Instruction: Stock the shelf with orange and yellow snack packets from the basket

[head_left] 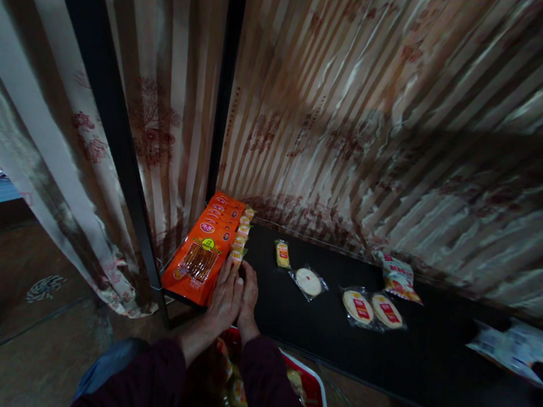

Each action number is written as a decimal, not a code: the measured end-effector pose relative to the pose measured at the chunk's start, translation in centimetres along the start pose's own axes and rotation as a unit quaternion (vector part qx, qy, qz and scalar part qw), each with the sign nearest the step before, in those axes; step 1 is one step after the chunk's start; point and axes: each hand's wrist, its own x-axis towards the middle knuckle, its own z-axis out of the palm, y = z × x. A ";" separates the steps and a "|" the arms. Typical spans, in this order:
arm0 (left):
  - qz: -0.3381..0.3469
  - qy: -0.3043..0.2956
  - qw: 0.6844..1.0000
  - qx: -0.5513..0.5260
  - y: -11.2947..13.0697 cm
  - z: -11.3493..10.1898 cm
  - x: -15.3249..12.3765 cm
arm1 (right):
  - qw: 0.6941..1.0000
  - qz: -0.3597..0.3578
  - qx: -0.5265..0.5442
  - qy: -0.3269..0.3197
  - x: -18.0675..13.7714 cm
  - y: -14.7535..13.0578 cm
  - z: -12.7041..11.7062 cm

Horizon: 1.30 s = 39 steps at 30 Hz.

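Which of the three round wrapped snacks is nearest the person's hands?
The leftmost snack, whose red mark is small; the other two, farther right, show large red labels.

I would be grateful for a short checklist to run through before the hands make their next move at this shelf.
1. Both hands at the row of small packs: ok, left hand and right hand are together at its near end.
2. Grip on a pack: cannot tell, the fingers hide it.
3. Orange packets lined up: ok, they overlap in a row left of the small packs.
4. Single yellow pack in the row: not ok, it lies apart to the right.
5. Red container nearby with packs inside: ok, below the forearms, in front of the black shelf.
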 end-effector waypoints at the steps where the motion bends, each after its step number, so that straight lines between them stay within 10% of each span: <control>1: 0.002 0.000 1.000 0.003 0.0 0.0 0.0 | 1.000 -0.003 -0.001 -0.001 0.0 0.0 0.0; 39: -0.011 -0.037 0.998 0.039 0.2 -0.2 0.7 | 0.999 0.013 -0.007 -0.032 2.5 1.4 0.4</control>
